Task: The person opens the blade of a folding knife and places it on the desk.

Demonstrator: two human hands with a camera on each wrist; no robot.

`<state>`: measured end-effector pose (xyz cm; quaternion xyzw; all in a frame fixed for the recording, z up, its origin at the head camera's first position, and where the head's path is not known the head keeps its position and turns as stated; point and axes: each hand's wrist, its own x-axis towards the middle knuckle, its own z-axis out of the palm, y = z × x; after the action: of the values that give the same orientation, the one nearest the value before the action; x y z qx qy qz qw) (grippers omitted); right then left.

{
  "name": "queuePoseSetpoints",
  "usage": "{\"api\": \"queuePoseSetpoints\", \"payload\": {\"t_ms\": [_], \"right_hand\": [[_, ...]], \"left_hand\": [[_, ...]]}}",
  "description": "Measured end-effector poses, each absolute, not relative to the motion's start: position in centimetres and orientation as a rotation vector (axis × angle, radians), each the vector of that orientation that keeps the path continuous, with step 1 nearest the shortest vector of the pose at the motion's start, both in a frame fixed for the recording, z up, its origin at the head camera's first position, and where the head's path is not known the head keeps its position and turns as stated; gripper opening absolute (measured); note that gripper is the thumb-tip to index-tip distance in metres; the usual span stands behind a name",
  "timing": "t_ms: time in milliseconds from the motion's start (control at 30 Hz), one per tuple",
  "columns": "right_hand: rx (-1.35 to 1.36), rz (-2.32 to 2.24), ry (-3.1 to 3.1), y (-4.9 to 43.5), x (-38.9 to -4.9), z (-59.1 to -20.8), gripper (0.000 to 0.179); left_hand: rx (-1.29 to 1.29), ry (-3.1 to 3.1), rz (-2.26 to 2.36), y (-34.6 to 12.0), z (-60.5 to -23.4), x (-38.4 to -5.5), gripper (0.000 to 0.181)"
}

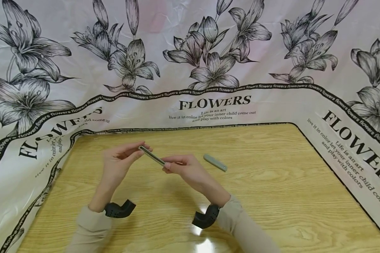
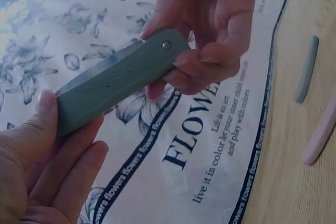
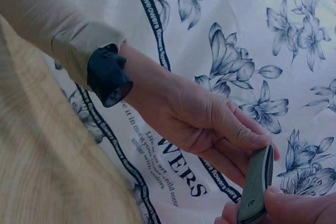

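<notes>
Below and left of the head frame's centre, the left hand [image 1: 121, 161] and right hand [image 1: 187, 170] hold a green folding knife [image 1: 152, 156] — each pinches one end.

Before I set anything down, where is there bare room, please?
Bare tabletop spreads from the grey-green piece rightward to the cloth; a narrower patch lies between left sleeve and cloth. The middle is crowded: left hand and right hand hold a green tool, and a pink piece lies near the grey-green one.
</notes>
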<state>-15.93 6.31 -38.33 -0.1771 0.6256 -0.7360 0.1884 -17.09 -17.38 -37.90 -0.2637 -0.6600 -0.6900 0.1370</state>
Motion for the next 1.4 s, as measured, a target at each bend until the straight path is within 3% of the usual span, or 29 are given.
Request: {"api": "queuePoseSetpoints", "payload": {"t_ms": [300, 567, 1000, 1400], "right_hand": [[-0.496, -2.001, 1.711, 8.3, -15.1, -39.3, 0.034], [-0.62, -1.885, 2.021, 9.6, -14.2, -39.1, 0.03], [-0.925, -1.99, 2.577, 8.0, -14.2, -37.5, 0.014], [-1.027, -2.061, 2.709, 6.9, -14.4, -37.7, 0.007]], "left_hand": [[-0.815, -1.966, -2.012, -15.7, -38.0, -16.4, 0.024], [-0.75, -2.018, -1.949, -14.1, -38.1, -16.0, 0.023], [-0.693, -2.015, -1.901, -12.6, -38.4, -15.4, 0.023], [-0.723, -2.012, -1.909, -12.1, -38.7, -15.3, 0.023]]}}
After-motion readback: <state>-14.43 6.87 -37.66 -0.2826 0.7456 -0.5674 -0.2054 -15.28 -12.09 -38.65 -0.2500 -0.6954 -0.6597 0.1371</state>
